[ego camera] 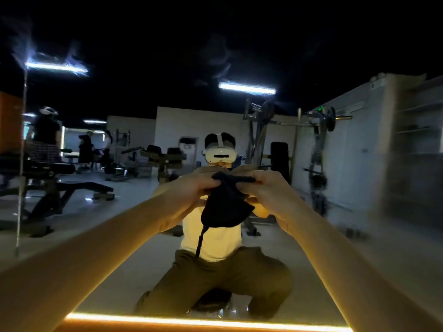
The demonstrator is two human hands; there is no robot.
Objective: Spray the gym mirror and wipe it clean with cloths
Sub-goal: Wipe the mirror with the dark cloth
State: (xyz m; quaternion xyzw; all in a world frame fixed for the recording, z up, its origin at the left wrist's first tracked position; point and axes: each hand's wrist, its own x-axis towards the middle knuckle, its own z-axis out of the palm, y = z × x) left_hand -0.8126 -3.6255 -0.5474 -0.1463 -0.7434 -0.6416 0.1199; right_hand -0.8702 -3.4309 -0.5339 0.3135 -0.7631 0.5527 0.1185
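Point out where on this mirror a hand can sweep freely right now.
On the mirror, open glass lies between the vertical seam and the left forearm, and right of the right forearm below the reflected rack. A patch sits between both forearms above the glowing strip. The centre is crowded: left grip and right grip bunch the dark cloth.

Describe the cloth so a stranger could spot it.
Face the big wall mirror. Before its centre, the left hand and right hand grip the cloth by its top. It alone hangs black and bunched, trailing a thin strand.
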